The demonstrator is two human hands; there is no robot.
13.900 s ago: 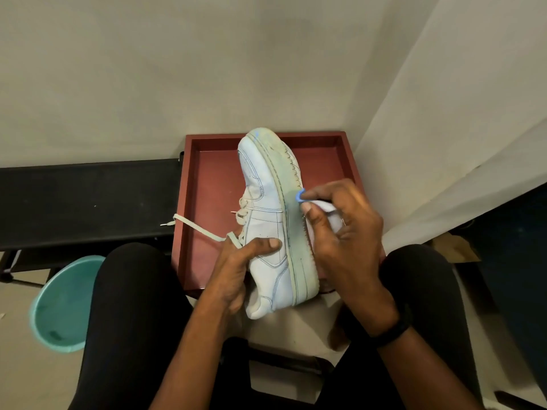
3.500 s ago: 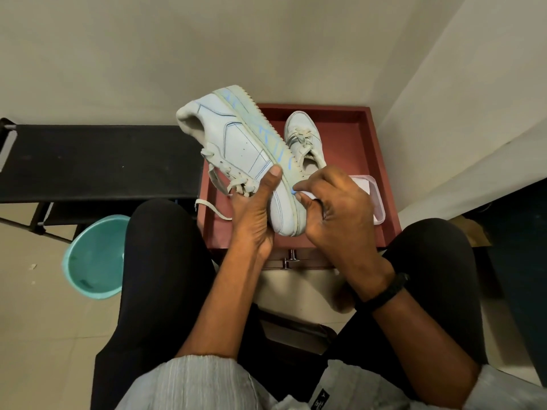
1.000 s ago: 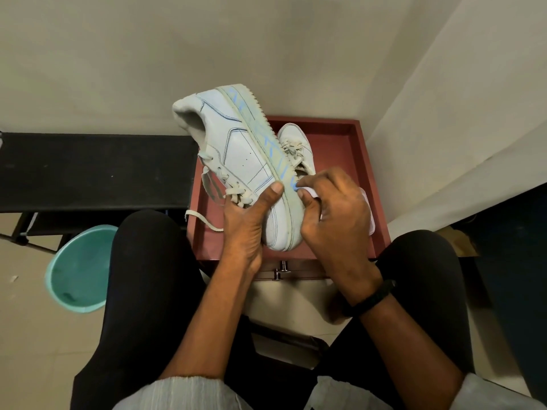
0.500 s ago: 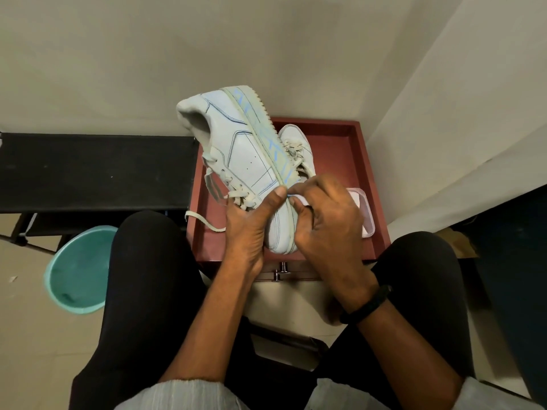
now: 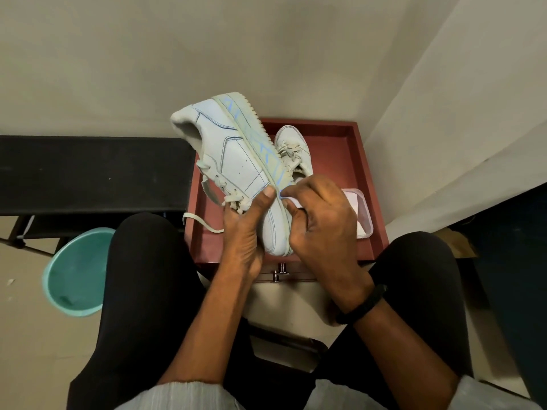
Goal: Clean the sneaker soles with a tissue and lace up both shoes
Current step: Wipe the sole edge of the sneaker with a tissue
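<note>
My left hand (image 5: 245,229) grips a white sneaker (image 5: 236,167) on its side above the red tray (image 5: 349,161), toe toward me, heel up and left, thumb on the upper by the sole edge. Blue marks run along its greyish sole rim (image 5: 260,149). My right hand (image 5: 322,226) pinches a white tissue (image 5: 291,201) against the sole rim near the toe; most of the tissue is hidden under the fingers. A loose lace (image 5: 201,221) hangs from the held shoe. The second white sneaker (image 5: 293,149) lies laced in the tray behind it.
A clear plastic box (image 5: 361,214) sits in the tray's right side, partly behind my right hand. A black bench (image 5: 88,173) stands to the left, a teal basin (image 5: 74,273) on the floor below it. My knees flank the tray; walls close in behind and right.
The sneaker's pose is nearly unchanged over the last second. My right hand with the tissue has slid along the sole rim near the toe, toward my left thumb.
</note>
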